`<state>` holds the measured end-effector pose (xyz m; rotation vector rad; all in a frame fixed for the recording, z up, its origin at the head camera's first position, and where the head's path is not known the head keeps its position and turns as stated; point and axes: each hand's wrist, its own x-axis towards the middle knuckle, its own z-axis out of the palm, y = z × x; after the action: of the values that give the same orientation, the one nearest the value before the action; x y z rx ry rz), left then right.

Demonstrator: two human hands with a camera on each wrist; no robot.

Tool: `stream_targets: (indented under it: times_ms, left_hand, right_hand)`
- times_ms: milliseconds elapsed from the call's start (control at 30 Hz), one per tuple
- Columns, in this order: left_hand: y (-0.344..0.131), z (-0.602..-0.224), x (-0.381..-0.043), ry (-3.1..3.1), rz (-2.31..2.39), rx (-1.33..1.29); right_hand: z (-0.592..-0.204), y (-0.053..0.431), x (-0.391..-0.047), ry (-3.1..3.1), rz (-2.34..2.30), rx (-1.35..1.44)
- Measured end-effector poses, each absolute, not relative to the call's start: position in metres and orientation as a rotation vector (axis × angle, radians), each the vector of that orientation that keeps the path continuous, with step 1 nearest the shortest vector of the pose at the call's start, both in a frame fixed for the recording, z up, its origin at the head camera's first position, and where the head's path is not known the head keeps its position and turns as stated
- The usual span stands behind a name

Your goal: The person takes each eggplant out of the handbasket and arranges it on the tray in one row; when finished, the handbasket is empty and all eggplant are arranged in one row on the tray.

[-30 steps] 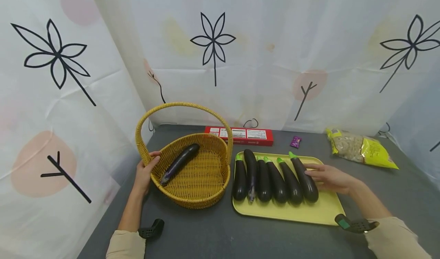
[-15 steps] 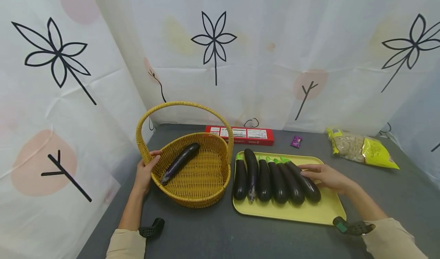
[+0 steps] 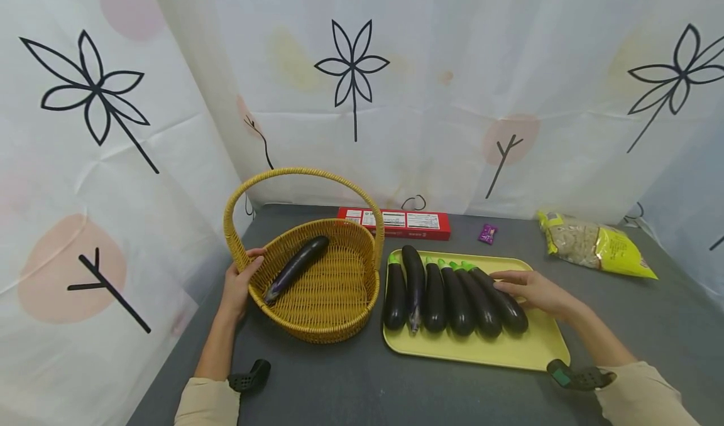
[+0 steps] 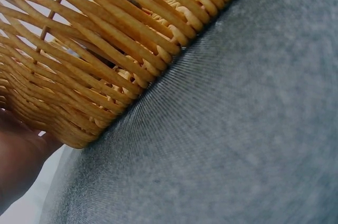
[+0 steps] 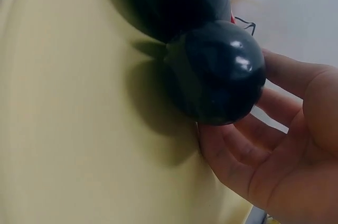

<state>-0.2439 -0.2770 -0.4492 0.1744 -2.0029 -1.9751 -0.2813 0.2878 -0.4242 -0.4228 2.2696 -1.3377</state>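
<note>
My left hand grips the left side of a woven basket, near the foot of its tall handle. One dark eggplant lies slanted inside the basket. In the left wrist view, part of the hand shows against the outer weave. To the right, a yellow tray bears several eggplants side by side, most with green stem ends. My right hand touches the rightmost eggplant from its right side. In the right wrist view, relaxed fingers lie along that eggplant's rounded end; their far tips are partly hidden.
A flat red box lies behind the basket and tray. Behind the tray is a small purple packet. A yellow and clear bag rests at the back right. A patterned white cloth hangs behind the dark grey table.
The rightmost eggplant's green end has swung left against its neighbour, and my right hand has shifted slightly left with it. The left hand and basket stay put.
</note>
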Motion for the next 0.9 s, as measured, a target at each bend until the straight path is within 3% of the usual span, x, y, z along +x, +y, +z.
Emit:
stream_targets:
  times_ms: [533, 900]
  left_hand:
    - [-0.278, -0.452, -0.241, -2.022, -1.958, 0.118]
    - [-0.278, -0.452, -0.242, -2.036, -1.943, 0.131]
  right_hand:
    - [-0.424, 0.294, -0.280, 2.232, -1.415, -0.407]
    - [-0.397, 0.292, -0.280, 2.262, -1.463, -0.450]
